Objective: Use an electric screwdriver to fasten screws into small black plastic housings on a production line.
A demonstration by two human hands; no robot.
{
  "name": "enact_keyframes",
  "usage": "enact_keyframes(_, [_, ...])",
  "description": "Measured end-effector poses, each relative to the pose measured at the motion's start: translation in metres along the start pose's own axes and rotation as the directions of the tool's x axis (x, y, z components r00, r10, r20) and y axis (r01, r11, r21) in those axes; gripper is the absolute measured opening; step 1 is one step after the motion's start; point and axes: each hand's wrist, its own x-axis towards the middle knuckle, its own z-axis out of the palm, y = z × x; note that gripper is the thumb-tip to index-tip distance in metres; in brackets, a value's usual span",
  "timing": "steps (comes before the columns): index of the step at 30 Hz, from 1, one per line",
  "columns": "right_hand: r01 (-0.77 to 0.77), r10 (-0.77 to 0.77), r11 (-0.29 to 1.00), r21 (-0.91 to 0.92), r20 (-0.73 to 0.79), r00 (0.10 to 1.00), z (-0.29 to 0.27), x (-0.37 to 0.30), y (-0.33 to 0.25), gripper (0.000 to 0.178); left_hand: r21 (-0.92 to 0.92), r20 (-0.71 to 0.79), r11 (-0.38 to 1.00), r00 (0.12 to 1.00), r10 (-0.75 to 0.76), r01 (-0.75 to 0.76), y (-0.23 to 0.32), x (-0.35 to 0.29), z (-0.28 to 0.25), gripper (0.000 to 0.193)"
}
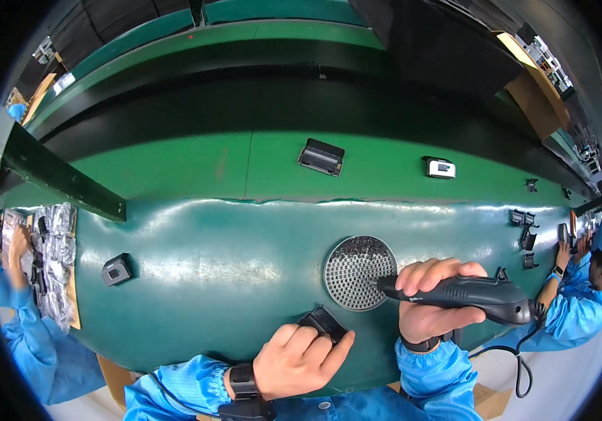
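Observation:
My right hand point(427, 309) is wrapped round a black electric screwdriver point(480, 293) with a coiled cord, held nearly level. The tool's tip points left, at the right edge of a round metal dish point(327, 281). The dish has a grid of small holes, with dark bits like tiny screws heaped at its far side. Whether the tip touches the dish I cannot tell. Just nearer to me, my left hand point(297, 361) grips a small black plastic housing point(324, 323) on the green mat. The fingers partly hide it.
A black device point(116, 269) stands on the mat at left. On the raised green strip behind lie a black open case point(322, 156) and a white-fronted device point(440, 168). Several black parts point(527, 238) lie at right, near a co-worker point(589, 274). Bagged parts point(55, 266) fill the far left, beside another person's arm.

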Motion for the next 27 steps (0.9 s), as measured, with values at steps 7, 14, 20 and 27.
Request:
enact_keyframes(7, [-0.021, 0.02, 0.998, 0.067, 0.01, 1.0, 0.002, 0.004, 0.01, 0.074, -0.065, 0.17, 0.997, 0.985, -0.033, 0.045, -0.018, -0.008, -0.023, 0.021])
enact_keyframes(14, [-0.055, 0.056, 0.998, 0.017, -0.006, 0.998, -0.001, 0.002, 0.013, 0.075, -0.168, 0.114, 0.971, 0.981, -0.154, 0.172, -0.022, -0.022, -0.004, 0.02])
enact_keyframes(20, [-0.02, 0.016, 0.999, 0.031, 0.152, 0.988, 0.009, 0.004, 0.009, 0.072, -0.194, 0.039, 0.948, 0.967, -0.25, 0.253, -0.018, -0.015, 0.003, 0.022])
enact_keyframes(27, [-0.075, 0.074, 0.997, 0.03, 0.029, 0.997, 0.009, 0.006, 0.013, 0.071, -0.289, 0.001, 0.921, 0.962, -0.274, 0.262, -0.024, -0.015, 0.01, 0.027])
